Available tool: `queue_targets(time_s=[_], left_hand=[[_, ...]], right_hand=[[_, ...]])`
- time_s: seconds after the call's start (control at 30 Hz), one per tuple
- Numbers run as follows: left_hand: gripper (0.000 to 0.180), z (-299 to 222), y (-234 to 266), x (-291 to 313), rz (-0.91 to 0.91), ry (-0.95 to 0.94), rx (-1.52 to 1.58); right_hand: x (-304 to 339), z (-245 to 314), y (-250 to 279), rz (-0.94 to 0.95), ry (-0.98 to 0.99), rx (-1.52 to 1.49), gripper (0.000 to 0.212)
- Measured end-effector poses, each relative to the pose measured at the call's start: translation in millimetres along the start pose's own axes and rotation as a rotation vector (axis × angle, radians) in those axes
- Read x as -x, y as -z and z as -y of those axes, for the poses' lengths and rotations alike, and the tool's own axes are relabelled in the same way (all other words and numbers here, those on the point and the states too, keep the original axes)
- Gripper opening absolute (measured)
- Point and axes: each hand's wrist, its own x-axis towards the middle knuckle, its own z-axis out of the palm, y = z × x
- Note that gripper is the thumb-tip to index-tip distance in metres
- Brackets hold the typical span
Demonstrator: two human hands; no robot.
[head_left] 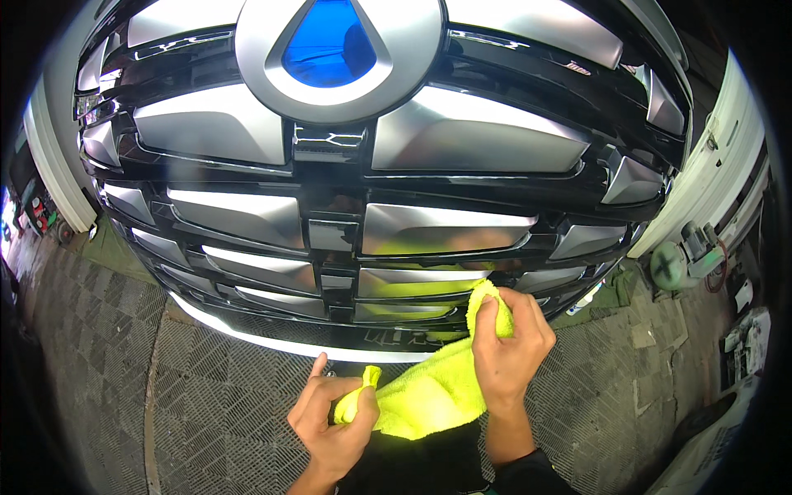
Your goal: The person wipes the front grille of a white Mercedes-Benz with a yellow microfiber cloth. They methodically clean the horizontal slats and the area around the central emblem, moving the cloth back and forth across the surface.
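Note:
A bright yellow-green microfiber cloth (433,392) hangs stretched between my two hands, low in front of a car's front grille (450,227). One corner of it is pinched in my left hand (330,417), whose index finger points out toward the bumper. Higher up, my right hand (513,342) grips the other end, thumb pressed on a bunched fold near the grille's lower bars. Whether the fold touches the bars I cannot tell. The grille has silver panels set in glossy black, with a round silver emblem (412,49) holding a blue centre above. Yellow-green reflections show on the lower panels.
A white strip of the lower bumper (247,340) curves just beyond my left hand. Grey textured tiles (223,412) cover the floor. A green air compressor (672,266) with a red hose stands at the right, beside a white door frame (714,165).

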Motion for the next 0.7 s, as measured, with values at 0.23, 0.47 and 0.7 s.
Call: queue_targets(time_s=[0.23,0.47,0.7], left_hand=[[0.016,1.0,16.4,1.7,-0.072,0.032,-0.021],[0.013,4.9,36.5,10.0,-0.163,0.156,-0.093],[0.014,4.3,34.3,11.0,-0.161,0.156,-0.058]], right_hand=[[28.0,33.7,-31.0,0.042,-0.011,-0.112,0.01],[39.1,69.4,-58.7,0.071,-0.013,-0.211,0.012],[40.1,74.0,-58.8,0.146,0.002,-0.278,0.014]])
